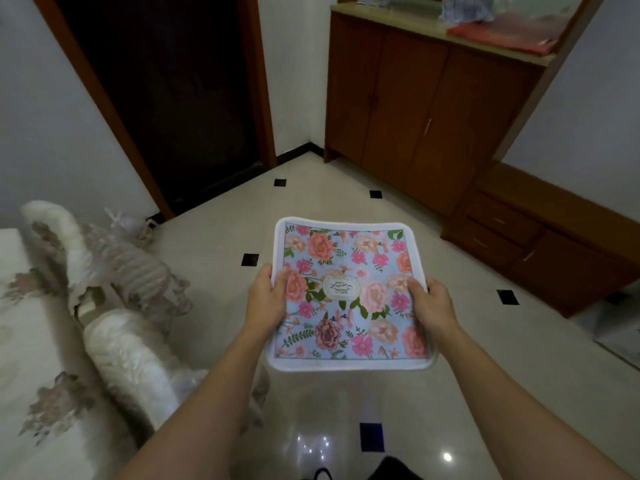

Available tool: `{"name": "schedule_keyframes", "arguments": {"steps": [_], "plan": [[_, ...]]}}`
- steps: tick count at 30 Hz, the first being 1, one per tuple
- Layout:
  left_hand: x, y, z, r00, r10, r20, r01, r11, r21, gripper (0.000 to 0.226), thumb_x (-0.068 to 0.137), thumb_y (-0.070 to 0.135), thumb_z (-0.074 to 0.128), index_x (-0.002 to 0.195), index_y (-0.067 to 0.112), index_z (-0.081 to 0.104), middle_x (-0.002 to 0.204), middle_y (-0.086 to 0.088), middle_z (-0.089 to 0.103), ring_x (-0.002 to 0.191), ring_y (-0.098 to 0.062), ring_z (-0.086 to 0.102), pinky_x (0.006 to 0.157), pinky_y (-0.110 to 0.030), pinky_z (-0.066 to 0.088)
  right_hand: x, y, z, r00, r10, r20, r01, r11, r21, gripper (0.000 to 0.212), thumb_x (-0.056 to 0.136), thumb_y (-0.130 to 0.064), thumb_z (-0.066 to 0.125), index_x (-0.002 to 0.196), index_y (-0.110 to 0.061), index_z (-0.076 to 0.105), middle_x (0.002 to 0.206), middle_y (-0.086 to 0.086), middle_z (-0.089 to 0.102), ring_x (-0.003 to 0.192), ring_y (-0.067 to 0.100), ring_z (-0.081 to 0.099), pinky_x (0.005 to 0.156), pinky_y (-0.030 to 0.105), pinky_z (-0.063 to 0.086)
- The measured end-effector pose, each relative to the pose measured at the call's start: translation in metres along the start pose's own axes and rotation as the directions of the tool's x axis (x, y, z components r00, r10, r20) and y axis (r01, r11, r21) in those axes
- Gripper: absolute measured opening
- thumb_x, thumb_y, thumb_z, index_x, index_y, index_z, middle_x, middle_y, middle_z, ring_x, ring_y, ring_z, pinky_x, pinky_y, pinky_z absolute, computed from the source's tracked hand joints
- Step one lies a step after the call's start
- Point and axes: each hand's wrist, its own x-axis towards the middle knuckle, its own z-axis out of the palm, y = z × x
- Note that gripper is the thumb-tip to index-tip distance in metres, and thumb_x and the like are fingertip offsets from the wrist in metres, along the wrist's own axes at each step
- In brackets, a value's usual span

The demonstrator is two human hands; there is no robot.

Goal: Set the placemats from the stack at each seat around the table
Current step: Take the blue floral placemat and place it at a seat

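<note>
Now both hands are out in front of the person, holding a square placemat [349, 306] in the air above the floor [311, 202]. The left hand [268, 299] grips the mat's left edge with the thumb lying on top of the print and the other fingers hidden beneath. The right hand [433, 306] grips the right edge the same way, thumb on top and fingers tucked under. The mat is roughly flat and face up. It has a pale blue ground covered with pink and peach flowers and green leaves, a white border with rounded corners, and a small oval label with lettering in the middle. Whether it is one mat or several lying together cannot be told from this angle. It touches nothing but the two hands and hangs well apart from the table [20, 323], which shows at the left edge under a white cloth with faded flower patterns. Beside the table stand two chairs with white padded backs, one chair [128, 358] near the left forearm and another chair [69, 244] farther off. The floor is glossy cream tile with small black squares set into it. A dark doorway [166, 98] with a brown frame opens ahead on the left. A tall brown cabinet [415, 109] stands against the far wall, with a red cloth [502, 36] lying on its top, and a lower drawer unit [536, 244] sits to its right.
</note>
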Motion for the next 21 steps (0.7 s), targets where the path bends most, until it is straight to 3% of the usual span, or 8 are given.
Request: {"name": "schedule_keyframes", "arguments": {"steps": [3,8,15,21], "plan": [[0.026,0.003,-0.005,0.999,-0.016,-0.051,0.015,1.0,-0.016,0.025,0.102,0.037,0.047,0.105,0.014,0.057,0.092,-0.001,0.073,0.074,-0.01,0.072,0.057,-0.02,0.056,0.034,-0.015,0.023,0.999,-0.027,0.031,0.028,0.999,-0.017,0.026,0.1,-0.037,0.05,0.107,-0.014,0.06,0.092,0.008,0.074,0.078,0.025,0.074,0.076,0.045,0.061],[0.076,-0.001,-0.013,0.99,-0.092,-0.103,0.087,0.995,-0.052,0.029,0.101,0.041,0.047,0.107,0.014,0.057,0.094,-0.005,0.074,0.076,-0.018,0.075,0.069,-0.043,0.063,0.091,-0.038,0.061,0.992,-0.029,0.122,0.034,0.999,-0.042,0.027,0.099,-0.04,0.05,0.105,-0.017,0.06,0.091,0.009,0.075,0.078,0.026,0.075,0.077,0.05,0.061],[0.171,0.008,-0.014,0.97,-0.109,-0.215,0.099,0.993,-0.059,0.025,0.102,0.038,0.046,0.107,0.015,0.056,0.094,-0.003,0.072,0.077,-0.015,0.073,0.059,-0.025,0.059,0.192,-0.098,0.115,0.969,-0.086,0.231,0.102,0.993,-0.061,0.026,0.099,-0.04,0.05,0.106,-0.017,0.058,0.094,0.009,0.073,0.081,0.026,0.074,0.078,0.05,0.061],[0.261,0.035,-0.02,0.934,-0.14,-0.329,0.123,0.99,-0.073,0.025,0.103,0.036,0.047,0.108,0.013,0.057,0.095,-0.003,0.072,0.079,-0.015,0.073,0.06,-0.024,0.058,0.287,-0.175,0.161,0.938,-0.123,0.325,0.156,0.985,-0.077,0.023,0.1,-0.039,0.05,0.104,-0.017,0.058,0.094,0.009,0.073,0.081,0.027,0.073,0.079,0.049,0.061]]}}
